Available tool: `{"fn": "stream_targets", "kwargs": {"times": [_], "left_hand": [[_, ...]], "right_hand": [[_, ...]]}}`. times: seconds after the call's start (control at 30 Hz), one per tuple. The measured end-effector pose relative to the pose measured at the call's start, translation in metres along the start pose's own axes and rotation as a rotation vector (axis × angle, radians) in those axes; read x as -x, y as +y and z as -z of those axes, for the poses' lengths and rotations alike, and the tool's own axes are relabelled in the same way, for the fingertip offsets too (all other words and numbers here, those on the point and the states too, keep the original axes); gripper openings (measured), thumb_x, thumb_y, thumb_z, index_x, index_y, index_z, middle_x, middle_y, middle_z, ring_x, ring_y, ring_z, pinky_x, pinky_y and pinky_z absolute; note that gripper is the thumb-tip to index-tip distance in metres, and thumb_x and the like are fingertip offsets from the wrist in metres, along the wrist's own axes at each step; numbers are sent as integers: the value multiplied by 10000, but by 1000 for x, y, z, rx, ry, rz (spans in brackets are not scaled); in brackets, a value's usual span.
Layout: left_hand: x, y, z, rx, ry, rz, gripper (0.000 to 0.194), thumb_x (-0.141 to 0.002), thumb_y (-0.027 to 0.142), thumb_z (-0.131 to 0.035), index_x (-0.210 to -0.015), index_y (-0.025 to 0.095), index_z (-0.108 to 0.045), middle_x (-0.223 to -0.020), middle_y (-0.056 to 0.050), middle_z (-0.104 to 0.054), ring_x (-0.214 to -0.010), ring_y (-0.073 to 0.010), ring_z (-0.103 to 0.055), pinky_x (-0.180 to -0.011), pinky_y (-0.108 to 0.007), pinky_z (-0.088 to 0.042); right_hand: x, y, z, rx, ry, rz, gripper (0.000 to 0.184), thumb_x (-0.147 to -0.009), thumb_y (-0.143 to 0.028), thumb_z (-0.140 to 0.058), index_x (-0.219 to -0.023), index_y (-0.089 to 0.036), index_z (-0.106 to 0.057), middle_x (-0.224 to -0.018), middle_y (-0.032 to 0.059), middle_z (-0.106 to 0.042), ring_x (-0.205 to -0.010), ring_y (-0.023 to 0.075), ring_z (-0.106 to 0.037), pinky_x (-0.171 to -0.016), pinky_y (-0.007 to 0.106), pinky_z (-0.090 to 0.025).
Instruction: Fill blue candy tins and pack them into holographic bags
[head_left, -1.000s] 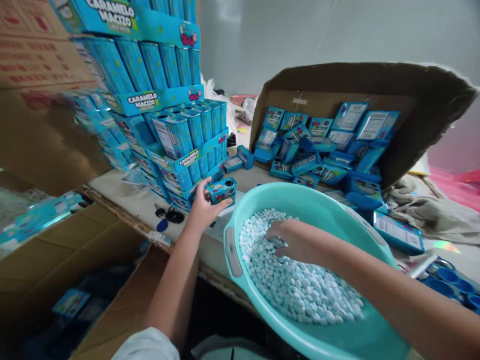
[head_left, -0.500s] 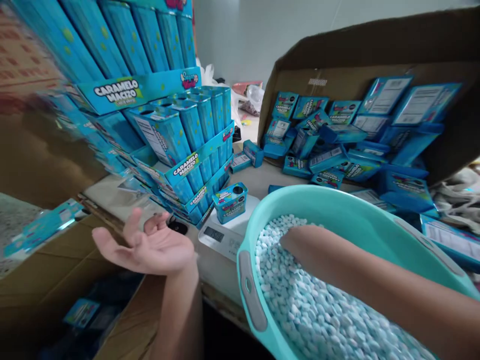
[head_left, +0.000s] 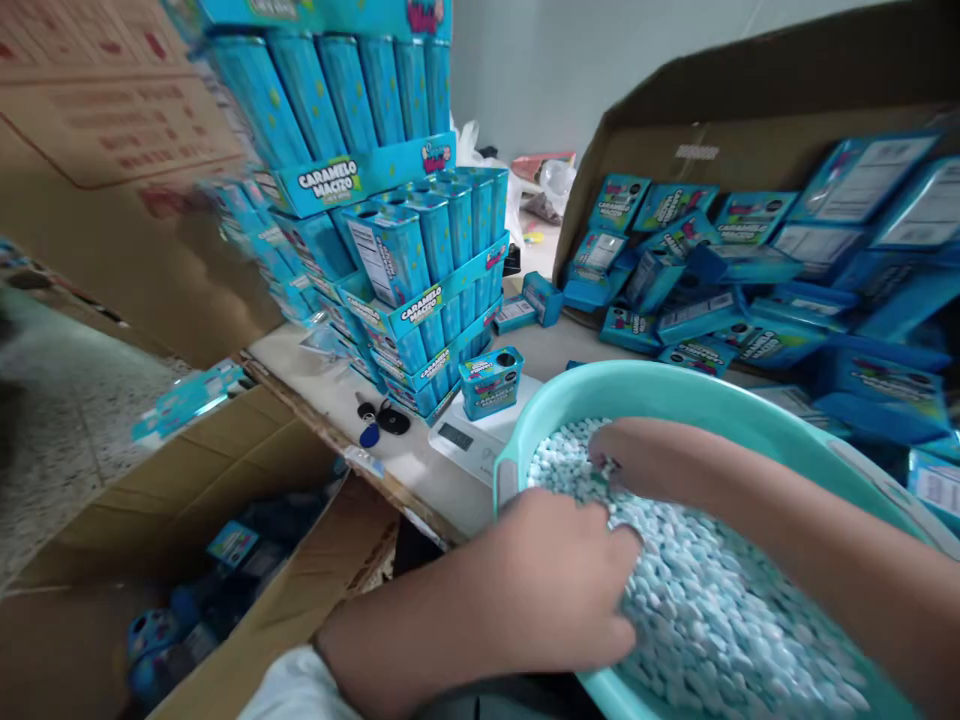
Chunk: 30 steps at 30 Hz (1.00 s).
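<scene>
Small blue-and-white candies (head_left: 712, 590) fill part of a turquoise plastic basin (head_left: 675, 380). My right hand (head_left: 637, 455) is down among them at the far left side, its fingers curled in around some candies. My left hand (head_left: 562, 580) lies over the near left rim, back upward and a little blurred. Its fingers bend down over the candies; what they hold, if anything, is hidden. Just beyond the rim, a small blue candy box (head_left: 491, 385) with a dark round hole on top stands upright on a white digital scale (head_left: 469, 445). Neither hand touches that box.
Blue display trays of boxes (head_left: 420, 310) rise in a tall stack at left. A tipped cardboard carton (head_left: 660, 110) holds several blue boxes at right. Keys (head_left: 390, 418) lie near the table edge (head_left: 360, 470). Below left is an open carton (head_left: 247, 440) with blue packs inside.
My left hand released the candy box on the scale, swung out open to the left, then came over the basin with bent fingers. My right hand stayed among the candies.
</scene>
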<state>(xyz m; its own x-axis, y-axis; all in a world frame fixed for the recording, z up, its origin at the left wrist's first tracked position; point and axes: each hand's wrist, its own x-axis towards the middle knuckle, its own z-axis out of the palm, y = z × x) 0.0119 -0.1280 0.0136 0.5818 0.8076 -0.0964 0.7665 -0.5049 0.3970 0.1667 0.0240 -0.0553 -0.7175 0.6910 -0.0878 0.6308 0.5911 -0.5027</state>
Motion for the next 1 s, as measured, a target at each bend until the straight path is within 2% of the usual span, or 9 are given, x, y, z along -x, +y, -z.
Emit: {"fn": "stream_targets", "kwargs": {"times": [0.07, 0.13, 0.23, 0.3, 0.4, 0.53, 0.7, 0.83, 1.0], "left_hand": [[-6, 6, -6, -41, -137, 66, 287, -812, 386, -591, -940, 158, -708, -863, -118, -724, -787, -285, -683, -697, -397, -537], [-12, 6, -9, -30, -176, 91, 263, -785, 360, -603, -929, 181, -732, -848, -111, -735, -779, -279, -689, -678, -378, -536], [-26, 5, -8, -31, -246, 87, 253, -758, 273, -636, -976, 214, -749, -896, -101, -748, -818, -262, -693, -698, -343, -533], [-38, 5, -8, -63, -335, 76, 277, -749, 227, -654, -1008, 229, -755, -952, -98, -751, -838, -256, -693, -706, -327, -529], [-50, 6, -9, -114, -470, 69, 325, -742, 253, -689, -1060, 246, -755, -1038, -96, -748, -847, -274, -692, -665, -328, -519], [-49, 6, -8, -64, -391, 6, 289, -795, 267, -611, -1044, 261, -759, -1004, -63, -753, -798, -246, -684, -601, -310, -476], [-45, 13, 0, -94, -440, 5, 264, -800, 225, -570, -992, 228, -752, -929, -50, -754, -760, -224, -661, -522, -296, -397], [-50, 14, -1, -117, -455, -1, 250, -779, 225, -568, -967, 212, -732, -915, -76, -740, -749, -239, -654, -500, -301, -377], [-54, 7, -12, -98, -485, -5, 228, -769, 196, -558, -929, 189, -720, -922, -101, -742, -795, -266, -674, -551, -315, -434]], "right_hand": [[-1, -6, 14, 67, -103, 6, 256, -509, -6, -724, -523, -256, -670, -489, -6, -598, -411, 144, -471, -432, 274, -277], [0, -11, 27, 105, -145, 4, 192, -601, -63, -722, -609, -255, -721, -569, 11, -650, -465, 153, -512, -449, 275, -299], [1, -19, 40, 123, -108, 23, 104, -718, -154, -693, -700, -245, -740, -655, 25, -668, -531, 152, -520, -484, 278, -310], [4, -25, 47, 118, -57, 55, 86, -759, -181, -668, -715, -235, -719, -687, 24, -660, -567, 148, -513, -515, 277, -312], [8, -32, 56, 91, 17, 94, 62, -809, -234, -647, -770, -230, -695, -706, 12, -651, -583, 142, -513, -536, 272, -314], [11, -37, 63, 47, 96, 100, 79, -837, -247, -628, -838, -215, -701, -692, 11, -648, -570, 142, -521, -528, 275, -315], [13, -43, 61, 67, 133, 90, 99, -834, -221, -622, -762, -198, -686, -675, 17, -632, -568, 136, -487, -532, 280, -291], [13, -50, 60, 34, 168, 110, 96, -851, -249, -631, -820, -204, -711, -671, 9, -643, -559, 130, -495, -525, 272, -285], [-12, -62, 71, 19, 236, 201, 142, -851, -233, -602, -830, -218, -741, -746, 18, -687, -650, 165, -568, -588, 281, -343]]}}
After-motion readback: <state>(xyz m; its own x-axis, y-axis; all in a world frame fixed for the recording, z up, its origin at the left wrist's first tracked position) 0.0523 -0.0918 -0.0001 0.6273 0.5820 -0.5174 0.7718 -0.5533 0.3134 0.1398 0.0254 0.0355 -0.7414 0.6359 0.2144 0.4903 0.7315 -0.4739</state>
